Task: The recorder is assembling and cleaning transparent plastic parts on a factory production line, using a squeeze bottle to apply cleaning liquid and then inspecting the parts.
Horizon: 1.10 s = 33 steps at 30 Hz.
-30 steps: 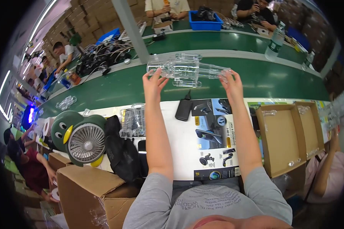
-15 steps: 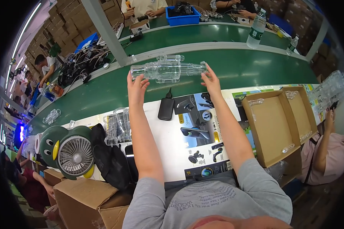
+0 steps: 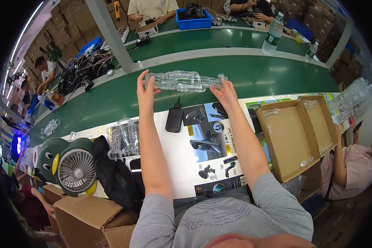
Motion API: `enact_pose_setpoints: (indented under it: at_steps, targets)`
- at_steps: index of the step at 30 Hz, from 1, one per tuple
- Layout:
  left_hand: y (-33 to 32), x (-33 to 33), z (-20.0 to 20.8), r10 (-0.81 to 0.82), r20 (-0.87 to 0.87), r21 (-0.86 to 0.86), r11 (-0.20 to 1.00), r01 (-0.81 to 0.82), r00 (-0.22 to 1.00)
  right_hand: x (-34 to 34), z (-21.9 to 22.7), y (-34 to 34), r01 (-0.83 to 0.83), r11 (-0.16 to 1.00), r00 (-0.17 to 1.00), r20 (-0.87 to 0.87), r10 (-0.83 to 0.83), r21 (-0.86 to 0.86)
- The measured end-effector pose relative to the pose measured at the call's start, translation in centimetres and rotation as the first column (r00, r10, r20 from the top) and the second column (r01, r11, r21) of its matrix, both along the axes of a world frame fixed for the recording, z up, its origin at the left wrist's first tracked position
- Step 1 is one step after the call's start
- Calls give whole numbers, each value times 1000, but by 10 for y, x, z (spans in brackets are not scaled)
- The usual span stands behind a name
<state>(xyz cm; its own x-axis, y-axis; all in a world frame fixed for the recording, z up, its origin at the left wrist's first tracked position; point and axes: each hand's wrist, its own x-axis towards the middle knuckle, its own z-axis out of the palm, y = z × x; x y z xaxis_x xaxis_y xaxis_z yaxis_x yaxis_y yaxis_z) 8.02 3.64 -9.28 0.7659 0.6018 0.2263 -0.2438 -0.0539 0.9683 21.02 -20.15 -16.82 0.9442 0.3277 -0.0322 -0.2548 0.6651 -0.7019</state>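
Both ends of a clear part (image 3: pixel 182 81) are held over a green bench (image 3: pixel 260 74): the left hand (image 3: pixel 146 96) spans the thick end, fingers parted by its width; the right hand (image 3: pixel 225 97) grips the narrow end between thumb and fingers. Nearer, a black device (image 3: pixel 174 120) lies between a fan (image 3: pixel 77 167) and a tray (image 3: pixel 291 138).

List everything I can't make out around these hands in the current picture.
All in the head view:
- Underside of the clear, ridged plastic piece between left hand and right hand: turned away.
- Whatever lies behind the bare left forearm: covered.
- Most of the brown cardboard box's inside: hidden by its flap.
- Pink-sleeved person: partly lost in the dark rim.
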Motion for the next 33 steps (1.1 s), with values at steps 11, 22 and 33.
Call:
enact_pose_setpoints:
  at_steps: [11,22,33]
  targets:
    - [0,23,-39,-70,-51,-232,971,56,996,22,5,5,186,978,982,25,-185,-90]
    - [12,2,-8,246,82,-211,951,-225,966,69,0,43,234,955,965,160,-206,-182]
    - [-3,-23,37,256,388,-155,965,-211,885,122,-36,37,500,138,863,505,0,-855]
